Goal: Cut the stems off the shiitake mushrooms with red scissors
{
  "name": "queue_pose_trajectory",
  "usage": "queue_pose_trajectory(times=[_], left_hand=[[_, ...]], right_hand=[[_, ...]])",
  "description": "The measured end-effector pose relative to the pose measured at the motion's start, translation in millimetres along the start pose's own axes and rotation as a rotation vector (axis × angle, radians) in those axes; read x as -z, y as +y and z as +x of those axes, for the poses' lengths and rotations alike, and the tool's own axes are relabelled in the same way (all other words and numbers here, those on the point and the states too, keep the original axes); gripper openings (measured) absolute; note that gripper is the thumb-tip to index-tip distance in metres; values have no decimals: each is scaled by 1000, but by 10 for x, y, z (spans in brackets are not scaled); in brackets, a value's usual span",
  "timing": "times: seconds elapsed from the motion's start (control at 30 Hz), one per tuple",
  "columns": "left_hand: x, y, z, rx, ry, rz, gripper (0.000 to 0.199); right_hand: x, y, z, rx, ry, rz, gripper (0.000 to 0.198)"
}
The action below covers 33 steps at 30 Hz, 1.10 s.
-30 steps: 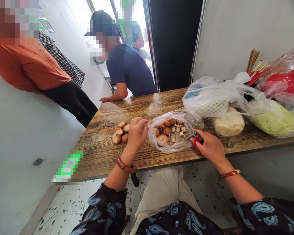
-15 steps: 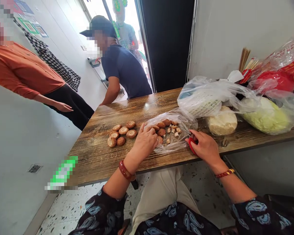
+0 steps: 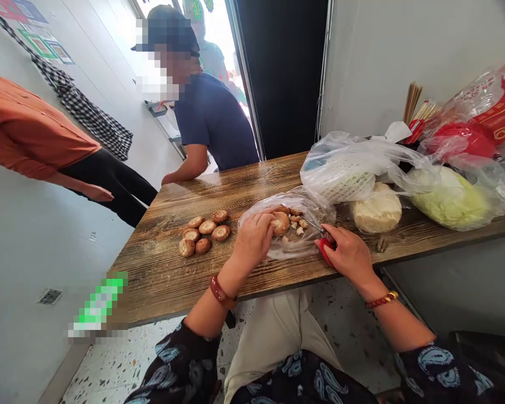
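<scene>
My left hand (image 3: 255, 238) is closed on a brown mushroom (image 3: 281, 223), its pale underside turned toward the right. Under it lies a clear plastic bag (image 3: 309, 247) holding more mushrooms and several cut stems (image 3: 297, 224). In my right hand (image 3: 348, 252) is a pair of scissors (image 3: 325, 251) with red handles, the blades pointing up and left over the bag, apart from the mushroom. To the left of the bag, several mushrooms (image 3: 207, 226) sit in a loose group on the wooden table (image 3: 151, 280).
On the right are a bagged green vegetable (image 3: 450, 196), a pale round block (image 3: 377, 207) in plastic, a bagged white netted item (image 3: 345, 182) and wooden skewers (image 3: 412, 104). A person in dark blue (image 3: 219, 120) leans at the far edge; another in orange (image 3: 33, 129) stands left.
My left hand has lifted a mushroom out of the bag's contents and turned it toward the scissors. My right hand stays nearly in place. The view has shifted slightly.
</scene>
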<state>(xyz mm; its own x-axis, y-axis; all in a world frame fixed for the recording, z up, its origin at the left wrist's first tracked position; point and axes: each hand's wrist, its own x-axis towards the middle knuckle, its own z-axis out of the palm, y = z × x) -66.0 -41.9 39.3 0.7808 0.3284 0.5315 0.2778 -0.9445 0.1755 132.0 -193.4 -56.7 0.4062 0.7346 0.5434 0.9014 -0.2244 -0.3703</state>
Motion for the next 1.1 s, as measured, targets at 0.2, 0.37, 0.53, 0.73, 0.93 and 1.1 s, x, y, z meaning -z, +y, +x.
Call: queue_pose_trajectory(times=[0.2, 0.37, 0.53, 0.73, 0.93, 1.1], left_hand=[[-182, 83, 132, 326, 95, -630, 18], [-350, 100, 230, 534, -37, -1315, 34], [-435, 14, 238, 609, 18, -1539, 38], [-480, -39, 185, 562, -17, -1576, 44], [-511, -81, 127, 539, -78, -1557, 59], [-524, -108, 91, 571, -121, -1539, 61]], right_hand=[[7, -12, 0, -17, -3, 17, 41], [11, -6, 3, -14, 2, 34, 42], [-3, -1, 4, -20, 1, 25, 42], [-19, 16, 6, -21, 1, 29, 42], [-43, 63, -30, 36, 67, 116, 41], [92, 82, -69, 182, -6, 136, 42]])
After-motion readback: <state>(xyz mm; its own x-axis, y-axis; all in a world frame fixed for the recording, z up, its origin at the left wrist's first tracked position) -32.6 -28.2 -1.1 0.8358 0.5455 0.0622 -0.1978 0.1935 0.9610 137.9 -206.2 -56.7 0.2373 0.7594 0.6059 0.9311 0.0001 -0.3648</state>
